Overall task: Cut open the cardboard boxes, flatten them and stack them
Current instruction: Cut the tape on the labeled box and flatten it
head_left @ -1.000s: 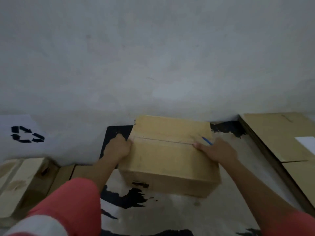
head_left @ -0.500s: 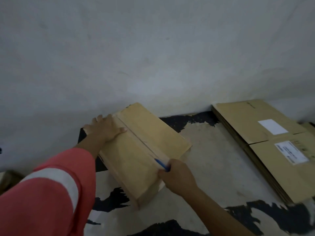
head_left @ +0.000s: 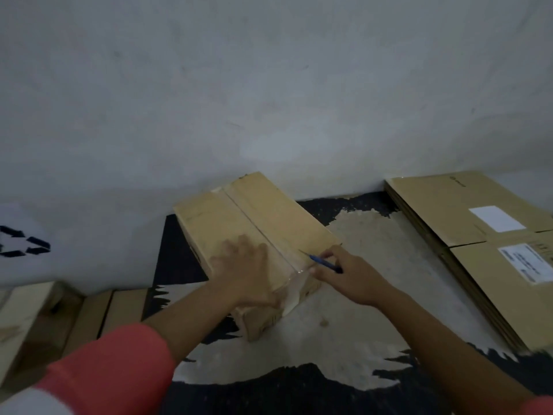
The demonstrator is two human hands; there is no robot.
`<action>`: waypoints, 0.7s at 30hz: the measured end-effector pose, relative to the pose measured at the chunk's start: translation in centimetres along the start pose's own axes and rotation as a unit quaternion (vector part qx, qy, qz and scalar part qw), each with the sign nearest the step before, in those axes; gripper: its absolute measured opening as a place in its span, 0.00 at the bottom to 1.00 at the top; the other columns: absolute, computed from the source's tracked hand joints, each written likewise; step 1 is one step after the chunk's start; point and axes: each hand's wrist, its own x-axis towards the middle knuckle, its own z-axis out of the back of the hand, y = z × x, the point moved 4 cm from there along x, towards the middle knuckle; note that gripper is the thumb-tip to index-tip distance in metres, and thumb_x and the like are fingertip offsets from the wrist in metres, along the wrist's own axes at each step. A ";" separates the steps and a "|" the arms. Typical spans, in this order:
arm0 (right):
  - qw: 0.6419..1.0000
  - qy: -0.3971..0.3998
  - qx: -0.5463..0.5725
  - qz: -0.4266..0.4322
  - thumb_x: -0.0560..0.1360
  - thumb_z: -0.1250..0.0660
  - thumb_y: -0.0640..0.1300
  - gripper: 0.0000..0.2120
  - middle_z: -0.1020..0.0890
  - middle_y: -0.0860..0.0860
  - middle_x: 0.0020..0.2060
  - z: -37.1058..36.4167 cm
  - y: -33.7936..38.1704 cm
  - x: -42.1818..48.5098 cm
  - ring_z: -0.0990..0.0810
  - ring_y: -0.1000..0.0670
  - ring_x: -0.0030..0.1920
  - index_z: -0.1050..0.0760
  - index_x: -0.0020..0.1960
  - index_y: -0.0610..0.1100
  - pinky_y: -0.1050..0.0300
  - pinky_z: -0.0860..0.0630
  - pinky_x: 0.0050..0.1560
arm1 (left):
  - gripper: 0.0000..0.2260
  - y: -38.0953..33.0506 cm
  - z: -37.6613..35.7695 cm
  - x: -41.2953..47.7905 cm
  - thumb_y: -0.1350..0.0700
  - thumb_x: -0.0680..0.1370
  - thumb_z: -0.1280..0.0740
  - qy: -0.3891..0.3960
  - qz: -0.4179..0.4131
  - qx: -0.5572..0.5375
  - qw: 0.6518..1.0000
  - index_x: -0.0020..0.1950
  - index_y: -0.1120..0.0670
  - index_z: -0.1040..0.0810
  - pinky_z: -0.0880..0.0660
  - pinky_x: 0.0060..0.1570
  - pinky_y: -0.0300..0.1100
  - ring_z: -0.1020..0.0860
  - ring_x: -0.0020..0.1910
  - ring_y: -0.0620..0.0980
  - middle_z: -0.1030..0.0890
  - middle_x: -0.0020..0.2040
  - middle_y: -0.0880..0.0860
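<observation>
Cutting looks the step in hand: the left hand (head_left: 242,265) presses flat on the cardboard box (head_left: 278,223) on the floor, the right hand (head_left: 350,277) pinches a blue cutter (head_left: 322,262) at its near end, and the taped seam (head_left: 248,217) wants slitting lengthwise next.

One closed cardboard box (head_left: 269,217) lay on the floor, set diagonally with its far end close to the wall. It was plain brown. Clear tape ran along the centre seam of the top and down the near end face, which looked creased. The left hand (head_left: 242,265) rested flat on the top of the near half. The right hand (head_left: 350,274) held a blue-handled cutter (head_left: 321,261), its thin blade tip on the top face just right of the seam, near the front corner. To the right, apart from the box, a stack of flattened boxes (head_left: 449,211) lay level; its top layer carried two white labels. More cardboard (head_left: 18,310) sat at the left edge, blurred.
</observation>
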 end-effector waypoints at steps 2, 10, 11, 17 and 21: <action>0.999 0.007 -0.051 0.013 0.77 0.45 0.64 0.32 0.23 0.51 0.53 -0.1 -0.1 -0.4 0.24 0.46 0.56 0.42 0.75 0.49 0.55 0.30 0.52 | 0.44 0.3 0.3 -0.1 0.28 0.64 0.33 -0.021 -0.012 0.012 1.000 0.71 0.50 0.43 0.33 0.58 0.57 0.37 0.65 0.65 0.40 0.70 0.60; 0.986 0.017 -0.155 0.056 0.80 0.51 0.62 0.32 0.22 0.50 0.43 -3.7 1.0 -2.1 0.24 0.50 0.43 0.55 0.79 0.50 0.59 0.30 0.40 | 0.42 3.0 1.0 -2.0 0.30 0.72 0.38 -0.010 -0.083 0.100 0.991 0.77 0.51 0.47 0.33 0.64 0.51 0.33 0.66 0.59 0.38 0.72 0.57; 0.985 0.014 -0.158 0.064 0.80 0.50 0.62 0.32 0.25 0.53 0.39 -4.0 1.2 -2.4 0.27 0.52 0.38 0.55 0.79 0.50 0.62 0.34 0.34 | 0.42 3.4 0.9 -2.2 0.30 0.72 0.39 -0.006 -0.089 0.106 0.990 0.77 0.51 0.48 0.33 0.65 0.52 0.33 0.66 0.59 0.39 0.73 0.57; 0.978 -0.034 -0.187 0.087 0.79 0.49 0.63 0.34 0.20 0.46 0.54 -4.9 2.1 -3.3 0.20 0.46 0.50 0.52 0.79 0.48 0.58 0.33 0.39 | 0.39 4.0 1.0 -2.7 0.33 0.76 0.42 0.000 -0.117 0.135 0.984 0.78 0.53 0.50 0.33 0.65 0.49 0.31 0.66 0.59 0.40 0.75 0.58; 0.978 -0.065 -0.180 0.084 0.79 0.47 0.63 0.33 0.23 0.47 0.62 -5.3 3.4 -3.9 0.22 0.46 0.55 0.47 0.77 0.46 0.56 0.30 0.46 | 0.37 3.9 1.0 -2.7 0.34 0.77 0.42 -0.011 -0.120 0.134 0.984 0.78 0.53 0.48 0.33 0.61 0.47 0.29 0.63 0.58 0.37 0.73 0.58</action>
